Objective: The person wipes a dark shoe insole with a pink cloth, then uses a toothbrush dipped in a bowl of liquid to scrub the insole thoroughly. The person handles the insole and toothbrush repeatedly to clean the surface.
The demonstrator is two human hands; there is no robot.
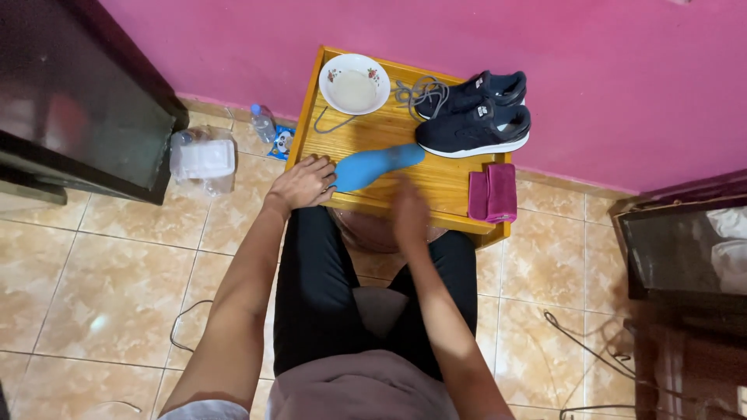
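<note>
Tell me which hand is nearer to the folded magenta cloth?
Right. The right hand is beside the folded magenta cloth, blurred. The left hand is farther away, touching the blue insole.

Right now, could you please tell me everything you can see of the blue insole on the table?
The blue insole is a long, foot-shaped piece, plain blue, looking like soft foam. It lies flat and slantwise on the wooden table, near its front edge. The left hand rests on its wider end; the blurred right hand is just beside it, contact unclear.

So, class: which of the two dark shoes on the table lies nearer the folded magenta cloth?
The front shoe, with its white sole showing; the other shoe sits behind it, against the wall.
</note>
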